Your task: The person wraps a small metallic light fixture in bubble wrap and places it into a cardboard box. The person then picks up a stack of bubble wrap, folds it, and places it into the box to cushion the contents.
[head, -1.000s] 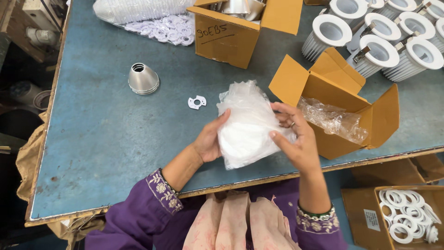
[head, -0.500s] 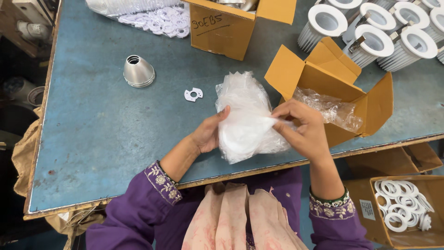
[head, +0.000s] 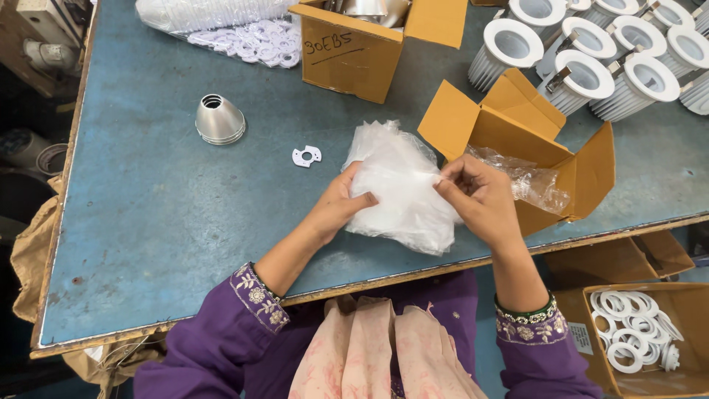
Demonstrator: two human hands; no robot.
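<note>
A crumpled clear plastic bag (head: 402,193) sits just right of the frame's centre, held between both hands above the near edge of the blue table (head: 148,222). Its long axis runs on a slant, from a gathered upper end pointing toward the upper left of the frame down to a wider, rumpled end pointing toward the lower right. Something pale and rounded shows faintly through the film, but what it is cannot be told.

The left hand (head: 341,203) grips the bag's left side, fingers curled round it and the thumb laid across the front. The right hand (head: 480,199) is on the bag's right side, its fingertips pinched closed on a fold of film near the middle.

Just right of the hands, touching the bag, an open yellow cardboard box (head: 543,148) lies with its flaps spread and a second clear bag (head: 528,181) spilling from it. In the upper right stand white ribbed lamp housings (head: 576,59). At the top centre is another open cardboard carton (head: 362,52), with a heap of small white plastic parts (head: 251,41) to its left. A silver cone-shaped reflector (head: 218,120) stands in the upper left, and a single white flat ring piece (head: 306,156) lies between it and the bag. At the lower right, below the table, a box of white rings (head: 631,332) sits.
</note>
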